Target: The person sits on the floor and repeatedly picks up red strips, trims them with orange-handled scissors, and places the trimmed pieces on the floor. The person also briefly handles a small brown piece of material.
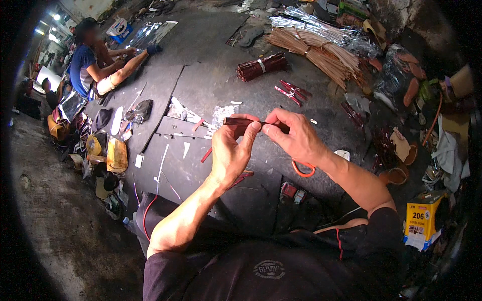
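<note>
Above the dark work surface, both my hands meet around a dark brown strip [238,122], folded or rolled narrow. My left hand [232,150] is closed on its left part, thumb on top. The fingers of my right hand [297,134] pinch its right part, close to the left thumb. Just below the right wrist lies an orange loop handle [304,174], perhaps of scissors; the rest of it is hidden. A small reddish strip [206,154] rests left of my left hand. Beyond the hands lie small dark red strip bundles [292,93].
Farther off sit a banded dark red bundle [261,67] and a large bundle of tan strips [321,52]. A yellow box [424,218] stands at the right among scraps. Another person [93,62] sits at the far left. A yellow can [117,155] stands amid clutter at left.
</note>
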Demonstrator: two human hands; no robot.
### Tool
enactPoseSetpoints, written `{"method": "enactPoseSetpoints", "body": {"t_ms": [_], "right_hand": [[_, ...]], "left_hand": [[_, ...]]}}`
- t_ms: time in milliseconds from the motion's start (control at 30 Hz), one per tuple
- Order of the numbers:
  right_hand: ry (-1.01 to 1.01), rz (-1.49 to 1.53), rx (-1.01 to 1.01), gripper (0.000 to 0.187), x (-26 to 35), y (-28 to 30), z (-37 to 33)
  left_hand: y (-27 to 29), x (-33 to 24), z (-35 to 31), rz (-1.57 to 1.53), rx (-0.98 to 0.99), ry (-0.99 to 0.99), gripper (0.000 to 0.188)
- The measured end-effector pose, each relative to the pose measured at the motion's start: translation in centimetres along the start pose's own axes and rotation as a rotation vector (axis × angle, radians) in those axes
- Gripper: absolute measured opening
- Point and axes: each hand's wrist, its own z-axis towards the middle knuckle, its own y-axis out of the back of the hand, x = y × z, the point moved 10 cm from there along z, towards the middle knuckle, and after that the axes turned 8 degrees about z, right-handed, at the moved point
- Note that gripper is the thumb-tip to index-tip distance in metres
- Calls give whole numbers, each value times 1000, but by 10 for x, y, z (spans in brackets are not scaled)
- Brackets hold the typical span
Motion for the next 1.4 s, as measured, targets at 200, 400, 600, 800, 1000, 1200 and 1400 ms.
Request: {"method": "enactPoseSetpoints", "body": {"t_ms": [200,400,600,800,1000,1200,1400], "right_hand": [[-229,261,8,20,-32,3,0],[-114,30,-135,18,-27,53,-2],[139,-309,-387,16,9,57,-13],[210,-295,-361,17,17,40,-19],[-68,-450,-314,15,-50,103,-24],[-181,-655,-934,16,-162,345,-183],[-807,-984,-1260,29,-262,418,-412]], "left_hand": [[6,22,4,-138,32,159,23],[24,43,17,-304,22,247,31],[22,35,5,-104,-106,163,22],[17,18,-3,-25,-199,136,20],[22,25,6,7,-107,36,36],[20,13,8,63,36,75,36],[14,21,9,26,55,39,35]]}}
